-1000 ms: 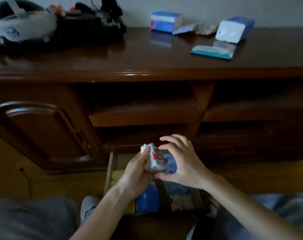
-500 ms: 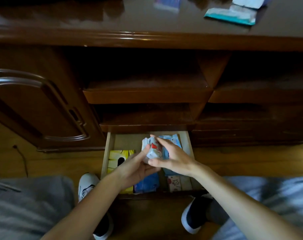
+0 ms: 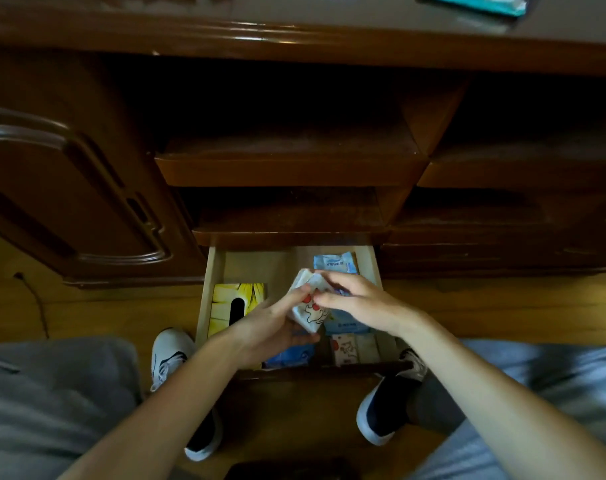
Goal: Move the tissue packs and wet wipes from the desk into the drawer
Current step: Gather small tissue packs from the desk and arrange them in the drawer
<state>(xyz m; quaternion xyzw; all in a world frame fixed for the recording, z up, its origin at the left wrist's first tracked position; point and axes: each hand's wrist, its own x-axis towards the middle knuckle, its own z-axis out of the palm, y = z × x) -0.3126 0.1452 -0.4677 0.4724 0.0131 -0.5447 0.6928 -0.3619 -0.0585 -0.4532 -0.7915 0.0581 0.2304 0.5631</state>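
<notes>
- While both hands meet above the open drawer [image 3: 214, 271], they hold one small tissue pack [image 3: 308, 311] (white, with red marks).
- Left hand [image 3: 272, 327]: fingers curled under the pack.
- Right hand [image 3: 358, 303]: fingers pinch its top.
- Inside the drawer lie a yellow tissue box [image 3: 225, 306] and blue packs [image 3: 334, 263].
- A teal wipes pack [image 3: 474, 3] lies on the worktop [image 3: 294, 15].

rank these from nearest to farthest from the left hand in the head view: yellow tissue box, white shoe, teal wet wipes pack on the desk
1. The yellow tissue box, in the drawer's left part, right beside the left hand.
2. The white shoe, on the floor outside the drawer, down and left of the hand.
3. The teal wet wipes pack, up on the desk at the top right, by far the farthest.
</notes>
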